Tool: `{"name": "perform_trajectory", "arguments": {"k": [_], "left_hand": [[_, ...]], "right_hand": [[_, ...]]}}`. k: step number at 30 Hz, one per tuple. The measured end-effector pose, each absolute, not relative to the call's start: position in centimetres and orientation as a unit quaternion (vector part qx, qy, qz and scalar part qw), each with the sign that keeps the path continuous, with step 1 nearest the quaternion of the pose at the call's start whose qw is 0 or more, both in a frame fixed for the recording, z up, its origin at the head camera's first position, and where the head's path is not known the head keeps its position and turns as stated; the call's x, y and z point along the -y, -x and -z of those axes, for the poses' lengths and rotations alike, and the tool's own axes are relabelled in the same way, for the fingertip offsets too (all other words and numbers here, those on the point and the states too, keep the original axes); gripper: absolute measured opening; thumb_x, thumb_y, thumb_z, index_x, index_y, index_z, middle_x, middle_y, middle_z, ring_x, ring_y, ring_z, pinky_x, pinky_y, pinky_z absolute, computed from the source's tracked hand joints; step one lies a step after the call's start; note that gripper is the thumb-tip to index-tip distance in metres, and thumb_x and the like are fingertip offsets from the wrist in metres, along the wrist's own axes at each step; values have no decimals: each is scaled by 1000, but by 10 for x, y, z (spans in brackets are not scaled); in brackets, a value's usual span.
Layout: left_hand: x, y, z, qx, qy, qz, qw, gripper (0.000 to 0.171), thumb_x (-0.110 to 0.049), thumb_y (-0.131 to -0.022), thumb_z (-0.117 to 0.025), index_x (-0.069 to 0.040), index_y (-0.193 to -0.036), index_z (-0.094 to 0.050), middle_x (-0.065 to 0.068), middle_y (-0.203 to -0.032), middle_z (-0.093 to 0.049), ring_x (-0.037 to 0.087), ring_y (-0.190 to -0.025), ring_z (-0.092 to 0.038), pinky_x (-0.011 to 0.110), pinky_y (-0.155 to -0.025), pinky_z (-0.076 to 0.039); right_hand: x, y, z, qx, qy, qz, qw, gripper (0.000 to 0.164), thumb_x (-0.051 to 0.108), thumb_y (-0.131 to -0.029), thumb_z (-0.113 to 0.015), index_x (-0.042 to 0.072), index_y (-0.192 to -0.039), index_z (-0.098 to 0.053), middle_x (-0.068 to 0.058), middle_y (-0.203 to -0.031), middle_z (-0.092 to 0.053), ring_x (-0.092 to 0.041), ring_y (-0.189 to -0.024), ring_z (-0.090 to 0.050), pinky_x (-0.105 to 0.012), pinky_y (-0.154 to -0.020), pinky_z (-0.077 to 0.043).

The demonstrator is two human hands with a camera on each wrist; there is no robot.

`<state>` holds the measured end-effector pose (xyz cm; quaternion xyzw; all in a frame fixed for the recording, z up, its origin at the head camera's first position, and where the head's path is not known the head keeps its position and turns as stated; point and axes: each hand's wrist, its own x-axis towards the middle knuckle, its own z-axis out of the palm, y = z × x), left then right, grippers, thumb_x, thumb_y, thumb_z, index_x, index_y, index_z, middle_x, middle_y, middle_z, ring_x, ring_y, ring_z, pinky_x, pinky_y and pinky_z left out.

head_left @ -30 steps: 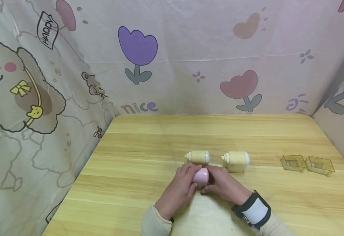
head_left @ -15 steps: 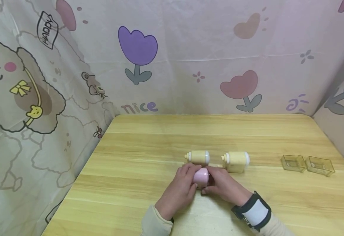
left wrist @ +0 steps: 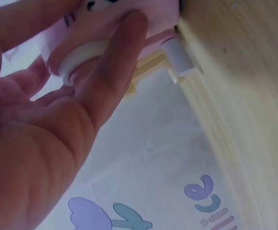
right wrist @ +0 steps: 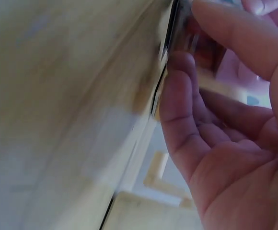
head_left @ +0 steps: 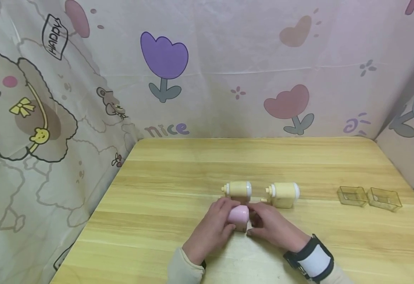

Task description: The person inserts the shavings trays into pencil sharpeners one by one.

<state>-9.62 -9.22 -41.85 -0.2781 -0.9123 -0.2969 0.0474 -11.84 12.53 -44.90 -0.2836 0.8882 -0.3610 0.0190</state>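
Note:
My left hand (head_left: 212,225) grips a small pink pencil sharpener (head_left: 238,215) with a rounded top, low over the table. The left wrist view shows a printed face, a white ring and a grey end piece (left wrist: 178,56) on it. On the sharpener's right side, my right hand (head_left: 272,225) pinches a see-through drawer-like part (right wrist: 203,45) between thumb and curled fingers. That part is blurred and mostly covered by the fingers. Just behind the hands sit two yellow pencil sharpeners, one on the left (head_left: 238,189) and one on the right (head_left: 285,191).
Two clear yellowish drawers, one on the left (head_left: 352,196) and one on the right (head_left: 384,199), stand at the right of the wooden table (head_left: 178,169). A patterned cloth (head_left: 214,51) hangs behind the table and along its sides.
My right hand has moved slightly right and toward me, widening the gap to the pink sharpener, where a pale, see-through part now shows. The left hand and the sharpener have shifted slightly left and nearer.

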Motion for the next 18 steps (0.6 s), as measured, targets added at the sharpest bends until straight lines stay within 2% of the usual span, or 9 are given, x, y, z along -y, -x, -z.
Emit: {"name": "perform_trajectory", "arguments": {"k": [3, 9, 14, 18], "left_hand": [[101, 97, 415, 905, 282, 319, 30, 48, -8, -82, -70, -15, -125, -50, 0, -123, -51, 18, -114, -46, 35, -98, -40], [118, 99, 409, 900, 277, 337, 7, 46, -3, -80, -68, -13, -122, -51, 0, -120, -52, 16, -108, -47, 36, -94, -41], [133, 102, 408, 907, 242, 344, 12, 46, 0, -80, -66, -9, -122, -50, 3, -120, -52, 19, -108, -47, 39, -93, -42], [142, 108, 410, 918, 206, 337, 38, 48, 1, -81, -66, -6, -125, -48, 8, -123, -51, 24, -110, -47, 43, -94, -42]], "right_hand": [[-134, 116, 449, -888, 275, 367, 33, 56, 24, -73, -79, 8, -123, -58, 7, -95, -58, -10, -84, -53, -29, -73, -47], [-155, 113, 449, -880, 254, 396, 68, 47, 30, -76, -77, 10, -115, -61, 6, -98, -62, -8, -80, -55, -28, -69, -48], [-174, 115, 445, -870, 267, 398, 119, 44, 36, -78, -75, 11, -111, -62, 5, -94, -61, -9, -79, -55, -29, -70, -49], [-188, 116, 443, -870, 261, 393, 141, 43, 39, -78, -75, 12, -109, -62, 5, -89, -60, -8, -79, -55, -29, -70, -49]]}}
